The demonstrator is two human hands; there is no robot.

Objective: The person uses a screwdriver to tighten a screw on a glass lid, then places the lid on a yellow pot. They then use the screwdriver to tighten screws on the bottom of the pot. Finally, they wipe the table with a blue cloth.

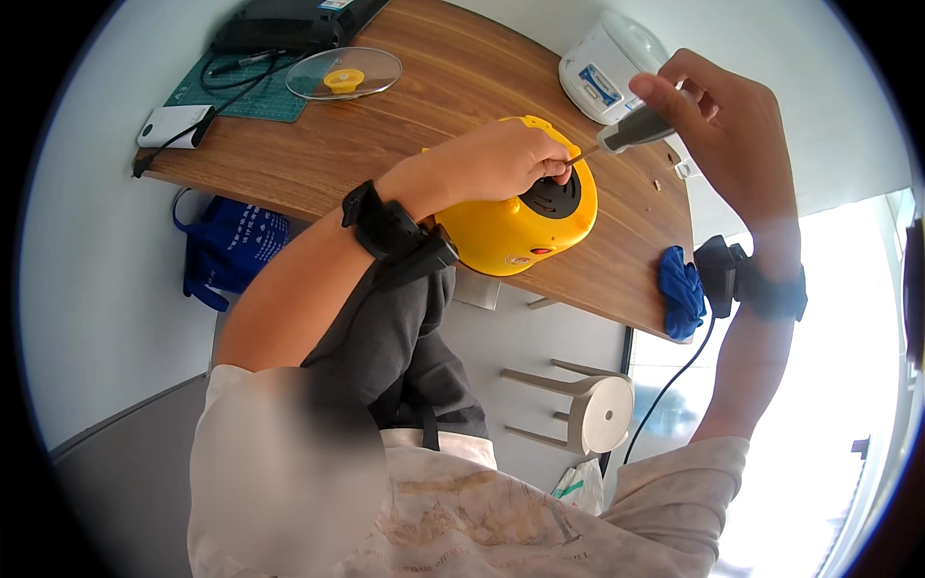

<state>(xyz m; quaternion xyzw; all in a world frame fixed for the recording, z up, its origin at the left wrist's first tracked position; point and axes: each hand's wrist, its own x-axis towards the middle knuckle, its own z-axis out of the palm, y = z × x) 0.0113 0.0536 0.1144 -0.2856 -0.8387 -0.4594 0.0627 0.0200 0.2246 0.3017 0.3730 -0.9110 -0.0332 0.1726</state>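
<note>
A yellow electric pot (496, 239) lies on the wooden table with its dark slotted base plate (554, 199) turned up. My left hand (525, 159) reaches over it, fingers closed in a pinch beside the plate; what they pinch is hidden. In my right hand (737, 125), raised to the right of the pot, is a screwdriver (636, 128) with a grey handle. Its thin shaft slants down to the left, and the tip meets my left fingertips. Small loose pieces (657, 186) lie on the table below my right hand.
A clear lid (371, 65) with a yellow knob lies at the back left, near a green cutting mat (275, 104) and black cables. The white rice cooker (602, 67) stands at the back right. A blue cloth (681, 294) lies at the right edge; a stool (602, 414) stands below.
</note>
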